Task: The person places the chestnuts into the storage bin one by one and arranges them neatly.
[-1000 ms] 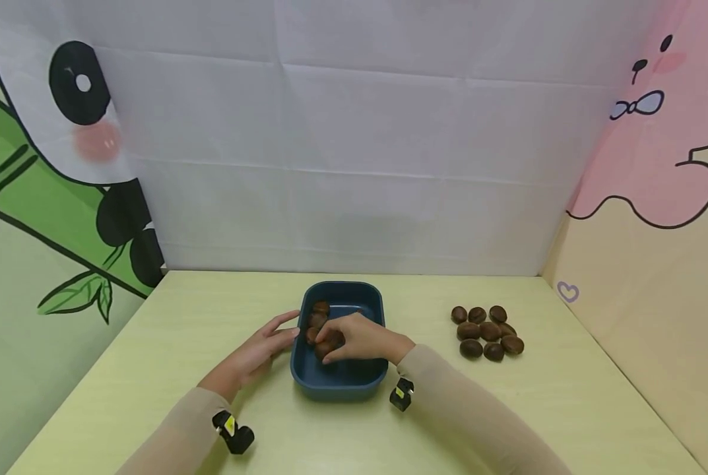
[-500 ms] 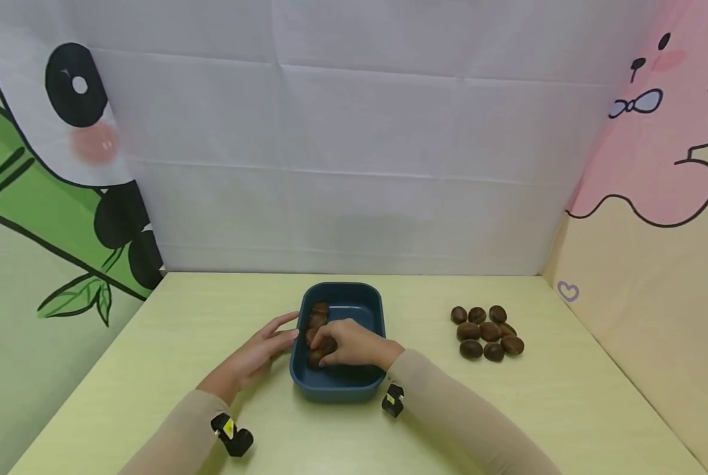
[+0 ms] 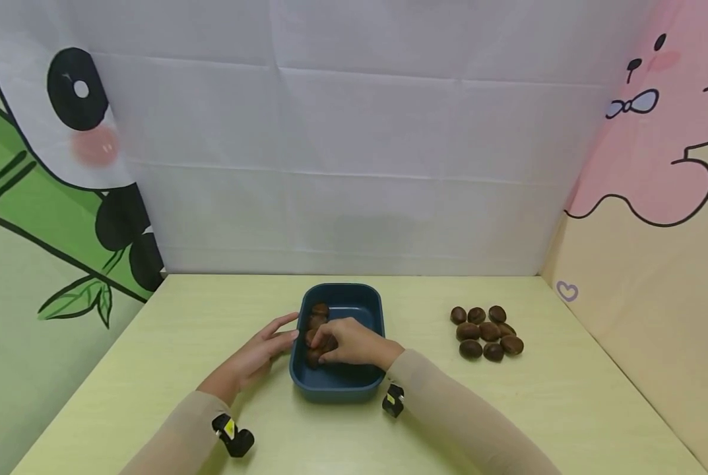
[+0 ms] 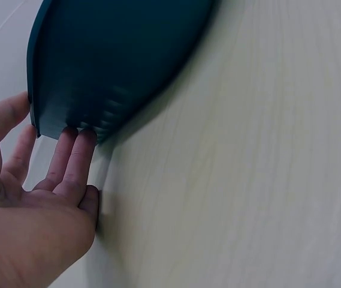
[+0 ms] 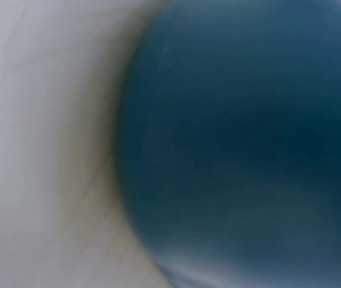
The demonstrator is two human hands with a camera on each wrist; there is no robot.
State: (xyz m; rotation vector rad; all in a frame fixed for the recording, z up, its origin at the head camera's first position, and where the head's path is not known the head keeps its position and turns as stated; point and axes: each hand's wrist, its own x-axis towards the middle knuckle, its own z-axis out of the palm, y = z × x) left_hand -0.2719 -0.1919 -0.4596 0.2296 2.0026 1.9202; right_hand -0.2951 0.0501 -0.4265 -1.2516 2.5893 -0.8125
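Note:
A dark blue rectangular bin [image 3: 338, 394] stands on the table with several brown chestnuts [image 3: 319, 321] lined up along its inner left wall. Reaching over the bin's right rim, my right hand [image 3: 356, 343] pinches a chestnut [image 3: 330, 344] at the near end of that row, partly covering it. My left hand [image 3: 257, 355] has its fingers extended, and their tips touch the bin's outer left wall. In the left wrist view those fingertips [image 4: 86, 137] rest against the bin's side [image 4: 119, 54]. The right wrist view shows only the blurred bin wall [image 5: 236, 138], no fingers.
Several more chestnuts [image 3: 489, 331] lie grouped in rough rows on the pale table [image 3: 567, 396], right of the bin. A white sheet [image 3: 354, 165] hangs behind the table's far edge, between painted side walls [image 3: 644, 277].
My right hand has moved slightly left and toward the bin's left wall with the chestnut, then stayed there over the last half second. The left hand keeps its place at the bin.

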